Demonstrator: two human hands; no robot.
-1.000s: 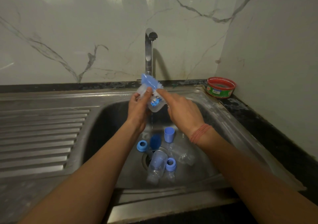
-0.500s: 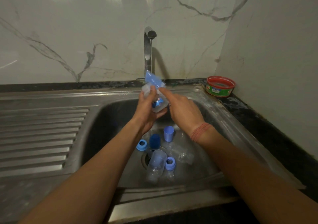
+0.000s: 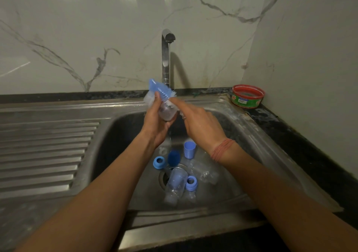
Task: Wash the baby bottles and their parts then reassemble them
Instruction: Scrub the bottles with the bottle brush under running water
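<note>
below, steel sink with ribbed drainboard, marble-veined wall behind.

surface: steel sink with ribbed drainboard at left, set in dark counter | in basin: two clear bottles lying over the drain, blue cup upright, two blue rings | on counter: red tub in back right corner
</note>
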